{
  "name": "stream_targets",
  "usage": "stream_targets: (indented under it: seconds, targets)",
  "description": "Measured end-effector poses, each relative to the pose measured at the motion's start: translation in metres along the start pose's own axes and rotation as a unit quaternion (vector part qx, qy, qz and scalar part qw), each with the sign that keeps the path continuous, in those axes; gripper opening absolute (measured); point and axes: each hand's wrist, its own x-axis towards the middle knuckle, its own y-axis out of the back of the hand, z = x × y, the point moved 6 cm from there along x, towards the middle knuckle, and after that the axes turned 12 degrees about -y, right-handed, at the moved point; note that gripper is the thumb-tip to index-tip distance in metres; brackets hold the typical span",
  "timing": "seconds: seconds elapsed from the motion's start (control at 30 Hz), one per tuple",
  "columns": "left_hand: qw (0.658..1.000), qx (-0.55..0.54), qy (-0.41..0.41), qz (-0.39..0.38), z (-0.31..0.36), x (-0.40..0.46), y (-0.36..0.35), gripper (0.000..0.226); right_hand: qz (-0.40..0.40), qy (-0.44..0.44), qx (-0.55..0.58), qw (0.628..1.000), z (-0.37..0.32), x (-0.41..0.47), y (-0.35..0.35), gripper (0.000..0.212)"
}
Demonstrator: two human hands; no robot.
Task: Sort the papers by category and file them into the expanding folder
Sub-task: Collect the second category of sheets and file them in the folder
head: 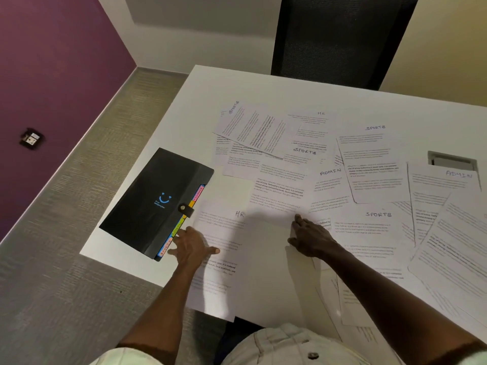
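White table (pixel 184 106) strewn with papers (pixel 374 164), purple wall (pixel 52 61) behind; both hands' fingers (pixel 296 219) spread flat, holding nothing.

— How many folders are there?
— One black plastic folder with coloured tabs (pixel 155 204).
— And chairs?
— One black mesh chair (pixel 340 40).
— Papers?
— Lots of white printed sheets (pixel 374 164), overlapping, too many to count.
— Hands?
— Two.

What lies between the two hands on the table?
In the head view, the HR sheet spans the gap between the left hand and right hand; both rest on paper.
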Motion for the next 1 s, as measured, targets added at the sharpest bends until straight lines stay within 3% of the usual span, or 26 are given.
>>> stream_targets:
  seconds: [0.1, 0.27, 0.4, 0.53, 0.63, 0.73, 0.87, 0.93, 1.0]
  targets:
    - [0.999, -0.03, 0.013, 0.005, -0.005, -0.002, -0.002, 0.102, -0.014, 0.008, 0.012, 1.0, -0.005, -0.007, 0.0, 0.066]
    - [0.989, -0.136, -0.014, 0.06, -0.003, -0.014, 0.013, 0.059, -0.01, 0.034, -0.02, 0.999, -0.01, -0.019, -0.006, 0.065]
    - [0.974, -0.182, -0.035, 0.128, 0.009, -0.027, 0.052, 0.055, -0.009, 0.047, 0.014, 0.999, -0.01, -0.022, -0.01, 0.056]
    - [0.961, -0.201, -0.094, 0.164, 0.035, -0.042, 0.1, 0.057, -0.001, 0.027, 0.17, 0.985, -0.013, -0.022, 0.002, 0.048]
    - [0.947, -0.233, -0.153, 0.159, 0.061, -0.058, 0.133, 0.06, -0.007, 0.03, 0.397, 0.917, -0.027, -0.035, 0.03, 0.046]
    - [0.92, -0.296, -0.217, 0.136, 0.092, -0.084, 0.164, 0.058, -0.102, 0.049, 0.588, 0.801, -0.044, -0.05, 0.056, 0.062]
    - [0.851, -0.453, -0.265, 0.027, 0.117, -0.094, 0.182, 0.052, -0.188, 0.189, 0.725, 0.635, -0.061, -0.064, 0.084, 0.045]
    - [0.808, -0.534, -0.248, -0.011, 0.12, -0.082, 0.18, 0.054, -0.189, 0.189, 0.75, 0.605, -0.056, -0.068, 0.091, 0.047]
    - [0.77, -0.599, -0.217, -0.033, 0.122, -0.068, 0.173, 0.045, -0.159, 0.158, 0.756, 0.615, -0.046, -0.066, 0.091, 0.047]
